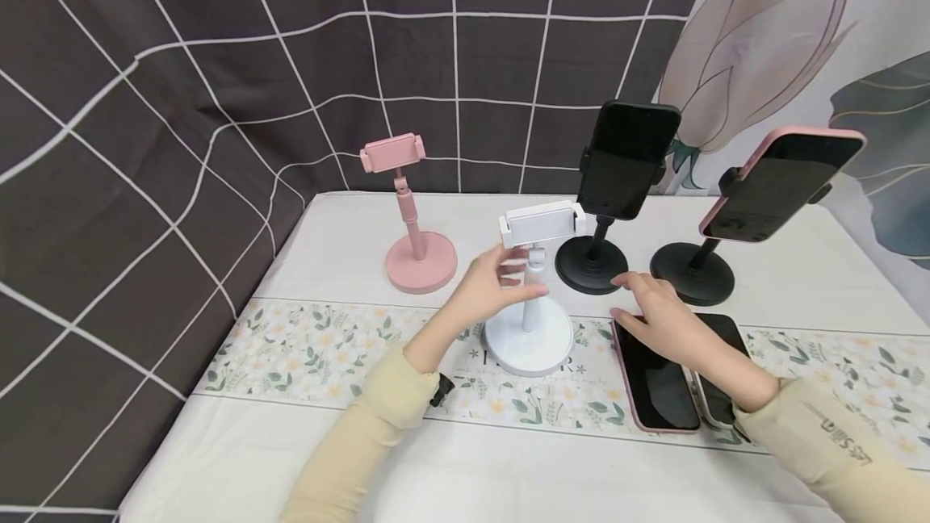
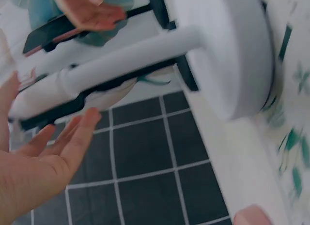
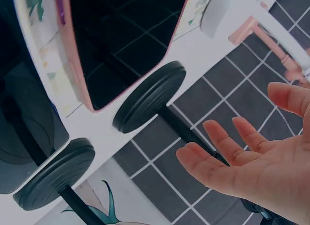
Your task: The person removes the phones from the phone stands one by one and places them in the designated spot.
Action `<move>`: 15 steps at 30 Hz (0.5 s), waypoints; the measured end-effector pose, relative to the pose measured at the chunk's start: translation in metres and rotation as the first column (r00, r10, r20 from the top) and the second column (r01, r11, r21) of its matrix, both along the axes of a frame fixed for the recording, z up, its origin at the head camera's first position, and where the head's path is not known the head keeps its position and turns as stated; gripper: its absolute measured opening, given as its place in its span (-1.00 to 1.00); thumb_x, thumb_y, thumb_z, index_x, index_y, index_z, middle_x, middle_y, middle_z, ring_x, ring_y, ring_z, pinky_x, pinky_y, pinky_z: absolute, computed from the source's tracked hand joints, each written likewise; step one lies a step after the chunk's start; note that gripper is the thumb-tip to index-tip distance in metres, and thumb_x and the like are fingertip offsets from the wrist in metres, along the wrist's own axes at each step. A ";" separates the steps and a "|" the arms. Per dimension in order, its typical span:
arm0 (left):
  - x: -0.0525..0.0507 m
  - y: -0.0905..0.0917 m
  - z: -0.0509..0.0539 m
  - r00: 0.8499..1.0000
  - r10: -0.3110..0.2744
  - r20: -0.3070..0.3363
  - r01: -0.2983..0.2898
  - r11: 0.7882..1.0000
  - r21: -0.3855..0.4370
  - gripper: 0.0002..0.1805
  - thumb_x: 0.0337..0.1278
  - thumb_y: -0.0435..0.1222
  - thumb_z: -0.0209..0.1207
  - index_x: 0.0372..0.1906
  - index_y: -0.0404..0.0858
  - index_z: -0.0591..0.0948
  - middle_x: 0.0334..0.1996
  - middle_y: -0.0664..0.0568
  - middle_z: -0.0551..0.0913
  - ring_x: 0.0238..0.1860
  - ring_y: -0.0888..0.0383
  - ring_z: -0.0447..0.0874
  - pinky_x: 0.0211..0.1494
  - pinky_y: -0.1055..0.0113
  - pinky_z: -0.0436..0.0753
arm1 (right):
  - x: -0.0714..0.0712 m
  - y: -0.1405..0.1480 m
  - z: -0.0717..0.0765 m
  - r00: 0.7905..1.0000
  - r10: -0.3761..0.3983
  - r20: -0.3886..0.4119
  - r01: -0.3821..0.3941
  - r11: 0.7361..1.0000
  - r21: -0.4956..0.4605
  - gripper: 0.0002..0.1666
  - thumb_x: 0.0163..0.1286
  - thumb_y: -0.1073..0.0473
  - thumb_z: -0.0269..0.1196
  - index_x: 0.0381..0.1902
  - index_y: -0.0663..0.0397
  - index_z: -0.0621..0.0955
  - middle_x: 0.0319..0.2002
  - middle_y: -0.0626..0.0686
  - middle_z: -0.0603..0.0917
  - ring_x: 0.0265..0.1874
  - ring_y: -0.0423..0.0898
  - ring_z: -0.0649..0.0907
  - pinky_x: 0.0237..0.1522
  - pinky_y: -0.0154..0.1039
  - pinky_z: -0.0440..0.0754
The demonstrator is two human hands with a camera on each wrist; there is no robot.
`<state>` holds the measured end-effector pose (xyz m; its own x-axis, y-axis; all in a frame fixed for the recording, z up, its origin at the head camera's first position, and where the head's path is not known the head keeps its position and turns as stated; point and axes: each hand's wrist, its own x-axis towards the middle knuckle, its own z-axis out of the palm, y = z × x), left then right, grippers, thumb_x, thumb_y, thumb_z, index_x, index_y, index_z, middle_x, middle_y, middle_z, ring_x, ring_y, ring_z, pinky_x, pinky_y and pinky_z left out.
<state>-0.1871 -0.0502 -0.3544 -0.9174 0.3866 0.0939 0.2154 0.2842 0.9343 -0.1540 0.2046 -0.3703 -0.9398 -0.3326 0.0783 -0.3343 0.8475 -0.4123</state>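
A white phone stand with a round base stands upright on the table, its clamp holding no phone. Beside its stem is my left hand, thumb in front and fingers spread behind; the left wrist view shows a gap between the fingers and the stem. My right hand hovers with loose fingers over two phones lying side by side, holding nothing. One is a pink-edged phone; the other, a light-edged phone, is partly hidden by my right forearm.
A pink phone stand without a phone is at the back left. Behind my right hand are two black stands, one bearing a black phone, the other a pink-edged phone. A dark grid cloth hangs behind the table.
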 end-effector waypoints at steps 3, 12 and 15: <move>-0.001 0.006 -0.008 0.999 -0.051 0.015 0.052 0.997 -0.053 -0.45 0.12 -0.30 0.26 0.22 -0.38 0.43 0.13 -0.21 0.55 0.07 -0.08 0.62 0.03 0.40 0.61 | 0.002 -0.001 -0.001 1.000 0.006 -0.005 -0.006 1.000 -0.008 -0.50 0.30 0.25 0.19 0.12 0.40 0.36 0.08 0.42 0.47 0.09 0.44 0.38 0.06 0.30 0.38; -0.003 0.010 -0.014 0.990 -0.071 -0.124 0.067 0.997 -0.042 -0.74 0.27 -0.31 0.11 -0.04 -0.40 0.52 -0.06 -0.22 0.63 0.04 -0.04 0.63 0.08 0.39 0.59 | 0.008 0.007 -0.010 1.000 0.003 -0.015 -0.004 1.000 -0.022 -0.52 0.29 0.26 0.21 0.10 0.39 0.38 0.06 0.40 0.49 0.07 0.41 0.42 0.03 0.27 0.39; -0.011 0.009 -0.009 0.990 -0.032 -0.136 0.025 0.998 -0.052 -0.73 0.29 -0.29 0.08 -0.02 -0.38 0.50 -0.02 -0.21 0.62 0.07 -0.04 0.61 0.13 0.34 0.57 | 0.010 0.008 -0.013 1.000 0.010 -0.019 -0.010 1.000 -0.019 -0.53 0.28 0.26 0.21 0.09 0.38 0.38 0.05 0.40 0.51 0.07 0.38 0.43 0.04 0.26 0.39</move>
